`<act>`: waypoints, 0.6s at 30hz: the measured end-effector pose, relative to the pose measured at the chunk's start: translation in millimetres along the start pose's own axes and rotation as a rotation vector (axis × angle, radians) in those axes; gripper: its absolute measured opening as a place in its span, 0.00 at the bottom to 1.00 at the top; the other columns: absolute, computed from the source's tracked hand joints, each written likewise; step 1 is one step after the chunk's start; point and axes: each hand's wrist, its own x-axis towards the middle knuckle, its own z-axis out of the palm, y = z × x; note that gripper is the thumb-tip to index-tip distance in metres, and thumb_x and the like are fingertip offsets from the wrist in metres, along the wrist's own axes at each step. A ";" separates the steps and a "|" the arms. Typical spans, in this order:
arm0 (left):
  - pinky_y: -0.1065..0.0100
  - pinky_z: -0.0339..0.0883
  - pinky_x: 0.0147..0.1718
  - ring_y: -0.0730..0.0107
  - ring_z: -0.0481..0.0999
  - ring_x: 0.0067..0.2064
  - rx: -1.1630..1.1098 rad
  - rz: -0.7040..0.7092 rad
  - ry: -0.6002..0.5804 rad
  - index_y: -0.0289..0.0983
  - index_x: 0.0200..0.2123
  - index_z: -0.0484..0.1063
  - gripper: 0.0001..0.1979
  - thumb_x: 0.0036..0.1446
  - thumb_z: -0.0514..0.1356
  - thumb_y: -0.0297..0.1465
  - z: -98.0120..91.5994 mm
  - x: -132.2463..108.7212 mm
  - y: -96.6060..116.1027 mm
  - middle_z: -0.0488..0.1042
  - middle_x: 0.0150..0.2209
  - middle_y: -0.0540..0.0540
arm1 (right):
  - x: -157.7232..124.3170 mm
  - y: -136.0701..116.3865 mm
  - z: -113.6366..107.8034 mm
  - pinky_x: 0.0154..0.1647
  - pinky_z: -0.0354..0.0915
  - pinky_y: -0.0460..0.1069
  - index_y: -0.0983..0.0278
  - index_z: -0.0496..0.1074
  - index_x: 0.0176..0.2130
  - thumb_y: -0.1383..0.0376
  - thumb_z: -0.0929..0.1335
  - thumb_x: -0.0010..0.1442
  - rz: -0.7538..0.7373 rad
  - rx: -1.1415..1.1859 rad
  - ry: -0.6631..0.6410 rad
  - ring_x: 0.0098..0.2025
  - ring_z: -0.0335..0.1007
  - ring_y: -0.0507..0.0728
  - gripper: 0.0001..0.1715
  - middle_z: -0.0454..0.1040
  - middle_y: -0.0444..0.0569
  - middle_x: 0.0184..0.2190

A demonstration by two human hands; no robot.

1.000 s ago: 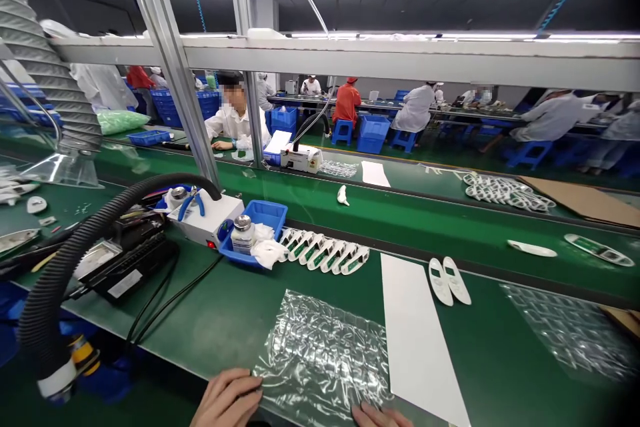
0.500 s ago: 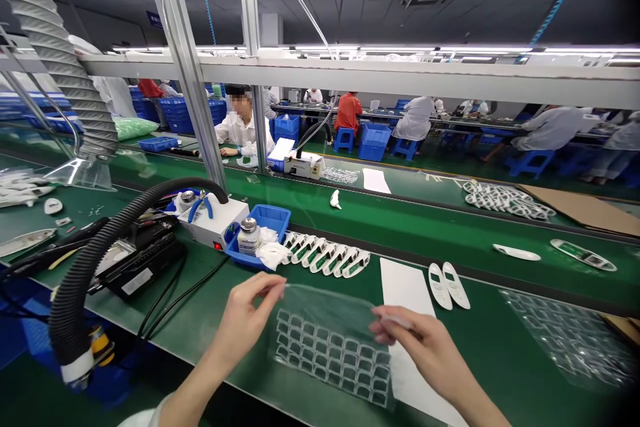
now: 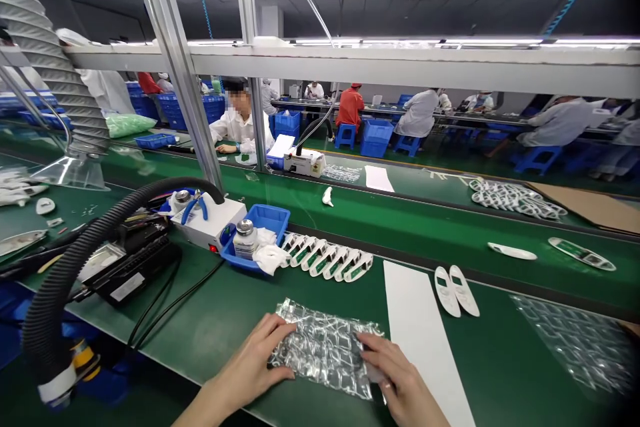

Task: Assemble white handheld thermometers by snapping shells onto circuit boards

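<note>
A clear bubble wrap sheet (image 3: 327, 347) with large square cells lies on the green bench in front of me, its surface shiny and crumpled. At its left edge rests my left hand (image 3: 257, 360), fingers on the plastic and thumb spread apart below them. My right hand (image 3: 395, 373) is closed over the right edge, fingertips on top; a pale bit near its thumb is too unclear to name. Just beyond the wrap stands a row of several white boat-shaped shells (image 3: 327, 259) with green inserts. A long white paper sheet (image 3: 423, 340) lies to the right.
Two white shells (image 3: 455, 290) lie beyond the paper. More bubble wrap (image 3: 575, 340) is at far right. A blue tray (image 3: 270, 217) holds a bottle and white cloth. On the left are a white box (image 3: 213, 220) and a black hose (image 3: 60, 287). A green conveyor (image 3: 410, 220) runs behind.
The bubble wrap was stretched between both hands, pinched at its top edge; now it lies crumpled on the bench. My left hand's fingers have spread, and both hands are lower, at its sides.
</note>
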 end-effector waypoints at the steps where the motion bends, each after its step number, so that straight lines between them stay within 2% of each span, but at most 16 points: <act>1: 0.65 0.70 0.48 0.63 0.72 0.48 0.013 0.019 -0.004 0.47 0.54 0.67 0.23 0.54 0.64 0.35 3.3 -2.8 -2.8 0.71 0.48 0.46 | -4.1 0.4 3.7 0.51 0.72 0.60 0.55 0.71 0.52 0.68 0.60 0.63 -0.059 -0.059 0.017 0.57 0.66 0.62 0.21 0.68 0.48 0.56; 6: 0.61 0.68 0.51 0.65 0.71 0.45 0.015 0.029 -0.003 0.43 0.48 0.70 0.13 0.59 0.59 0.36 11.2 -5.4 -7.9 0.71 0.43 0.45 | -7.4 -3.8 10.4 0.44 0.74 0.55 0.59 0.69 0.54 0.75 0.60 0.57 -0.286 -0.199 0.179 0.52 0.70 0.61 0.28 0.73 0.51 0.51; 9: 0.61 0.67 0.51 0.66 0.71 0.44 0.014 0.005 -0.005 0.42 0.45 0.70 0.10 0.59 0.58 0.35 11.6 -6.5 -6.5 0.70 0.41 0.46 | -6.6 -10.0 8.6 0.40 0.73 0.54 0.61 0.70 0.53 0.74 0.60 0.58 -0.352 -0.204 0.241 0.45 0.73 0.61 0.25 0.76 0.52 0.44; 13: 0.65 0.67 0.46 0.66 0.70 0.43 0.029 0.004 -0.007 0.40 0.41 0.69 0.07 0.60 0.58 0.34 12.7 -8.6 -3.6 0.70 0.40 0.47 | -13.3 -15.9 11.9 0.35 0.71 0.55 0.60 0.70 0.51 0.62 0.61 0.65 -0.329 -0.144 0.253 0.39 0.73 0.62 0.17 0.77 0.54 0.38; 15: 0.67 0.67 0.43 0.67 0.69 0.42 0.054 0.010 -0.009 0.39 0.38 0.69 0.04 0.60 0.57 0.32 14.3 -9.7 -2.9 0.70 0.39 0.47 | -18.5 -18.2 15.7 0.36 0.70 0.56 0.59 0.71 0.50 0.53 0.61 0.65 -0.263 -0.114 0.232 0.39 0.72 0.63 0.20 0.76 0.55 0.38; 18: 0.67 0.66 0.41 0.68 0.68 0.40 0.118 0.042 -0.017 0.38 0.35 0.67 0.03 0.62 0.55 0.30 18.1 -11.4 -4.3 0.69 0.37 0.47 | -24.7 -23.1 19.7 0.37 0.69 0.56 0.60 0.72 0.48 0.43 0.57 0.64 -0.212 -0.108 0.224 0.38 0.72 0.62 0.30 0.76 0.56 0.36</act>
